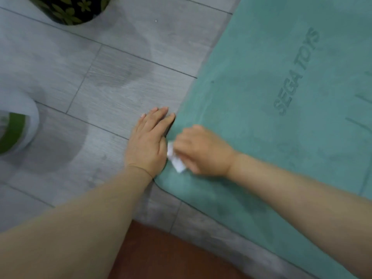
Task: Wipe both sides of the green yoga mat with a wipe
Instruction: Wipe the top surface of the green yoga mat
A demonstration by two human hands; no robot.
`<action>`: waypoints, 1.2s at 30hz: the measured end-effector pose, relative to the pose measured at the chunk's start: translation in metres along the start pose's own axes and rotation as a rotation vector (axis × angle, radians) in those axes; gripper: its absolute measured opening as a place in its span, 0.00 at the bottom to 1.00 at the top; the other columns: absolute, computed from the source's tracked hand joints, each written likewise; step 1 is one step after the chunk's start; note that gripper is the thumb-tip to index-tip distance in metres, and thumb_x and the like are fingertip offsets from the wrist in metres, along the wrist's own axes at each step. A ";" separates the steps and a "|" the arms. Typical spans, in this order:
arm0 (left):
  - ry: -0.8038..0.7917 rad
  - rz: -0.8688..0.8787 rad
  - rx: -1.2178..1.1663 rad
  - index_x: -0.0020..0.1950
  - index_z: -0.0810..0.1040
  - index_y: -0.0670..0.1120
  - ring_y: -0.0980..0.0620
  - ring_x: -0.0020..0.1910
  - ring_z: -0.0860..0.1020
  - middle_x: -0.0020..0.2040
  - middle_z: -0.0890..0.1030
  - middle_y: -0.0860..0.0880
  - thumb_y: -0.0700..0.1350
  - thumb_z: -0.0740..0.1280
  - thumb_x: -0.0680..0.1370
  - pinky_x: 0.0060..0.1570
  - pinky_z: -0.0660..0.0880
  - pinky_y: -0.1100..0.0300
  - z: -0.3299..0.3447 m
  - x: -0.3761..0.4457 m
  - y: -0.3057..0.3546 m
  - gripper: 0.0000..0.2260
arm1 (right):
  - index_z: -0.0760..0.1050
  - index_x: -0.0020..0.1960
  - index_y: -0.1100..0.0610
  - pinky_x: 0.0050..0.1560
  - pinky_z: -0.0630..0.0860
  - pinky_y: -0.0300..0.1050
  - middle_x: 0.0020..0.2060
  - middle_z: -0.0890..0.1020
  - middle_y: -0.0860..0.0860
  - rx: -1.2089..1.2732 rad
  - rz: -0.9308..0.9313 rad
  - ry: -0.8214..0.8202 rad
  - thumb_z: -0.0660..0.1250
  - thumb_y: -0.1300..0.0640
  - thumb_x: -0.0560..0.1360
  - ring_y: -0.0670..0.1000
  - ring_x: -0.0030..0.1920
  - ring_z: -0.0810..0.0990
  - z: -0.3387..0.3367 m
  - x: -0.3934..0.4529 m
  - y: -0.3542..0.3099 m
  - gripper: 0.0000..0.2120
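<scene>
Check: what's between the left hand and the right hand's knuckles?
Head view: the white wipe, pinched by the right hand, beside the left hand at the mat edge.

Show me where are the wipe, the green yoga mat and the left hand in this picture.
wipe [177, 161]: head view, on the white folded part showing under the right hand.
green yoga mat [261, 77]: head view, on its bare top surface.
left hand [148, 139]: head view, on the back of the hand.

The left hand [148, 140] lies on the floor [112, 81] just left of the mat [271, 97], the right hand [203, 152] on it.
</scene>
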State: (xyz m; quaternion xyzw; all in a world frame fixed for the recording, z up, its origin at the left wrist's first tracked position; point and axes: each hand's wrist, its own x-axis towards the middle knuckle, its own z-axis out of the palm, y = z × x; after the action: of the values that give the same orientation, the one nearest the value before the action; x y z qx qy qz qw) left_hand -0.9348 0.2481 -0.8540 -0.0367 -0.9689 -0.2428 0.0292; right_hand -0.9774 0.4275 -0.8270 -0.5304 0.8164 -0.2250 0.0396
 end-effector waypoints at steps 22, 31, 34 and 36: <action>-0.207 0.221 0.060 0.77 0.67 0.45 0.49 0.77 0.61 0.77 0.64 0.47 0.46 0.53 0.81 0.77 0.52 0.54 -0.017 -0.003 -0.030 0.23 | 0.77 0.48 0.56 0.52 0.69 0.51 0.49 0.81 0.58 -0.280 1.027 0.290 0.59 0.54 0.74 0.62 0.54 0.76 -0.060 0.033 0.116 0.10; -0.166 0.248 0.120 0.75 0.69 0.45 0.49 0.76 0.64 0.76 0.66 0.48 0.46 0.54 0.80 0.76 0.56 0.48 -0.018 -0.001 -0.033 0.24 | 0.70 0.38 0.54 0.39 0.61 0.49 0.35 0.74 0.52 0.123 0.151 -0.128 0.69 0.58 0.68 0.55 0.38 0.70 0.012 -0.022 -0.075 0.07; -0.164 0.256 0.127 0.76 0.68 0.46 0.49 0.76 0.63 0.77 0.66 0.48 0.50 0.55 0.80 0.76 0.57 0.47 -0.019 -0.002 -0.031 0.25 | 0.72 0.39 0.54 0.39 0.63 0.49 0.35 0.76 0.52 0.055 0.114 -0.038 0.68 0.57 0.68 0.56 0.39 0.72 0.006 -0.013 -0.030 0.05; -0.173 0.246 0.118 0.76 0.68 0.46 0.49 0.76 0.63 0.77 0.66 0.48 0.53 0.56 0.79 0.76 0.56 0.47 -0.019 -0.002 -0.031 0.26 | 0.76 0.40 0.55 0.40 0.70 0.50 0.37 0.80 0.54 -0.149 0.349 0.199 0.64 0.55 0.70 0.59 0.40 0.78 -0.013 0.008 0.044 0.04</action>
State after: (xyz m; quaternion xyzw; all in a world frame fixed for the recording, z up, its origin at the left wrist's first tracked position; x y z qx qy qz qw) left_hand -0.9351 0.2116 -0.8515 -0.1741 -0.9686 -0.1759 -0.0226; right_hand -1.0221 0.4396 -0.8321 -0.3574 0.9102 -0.2050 -0.0423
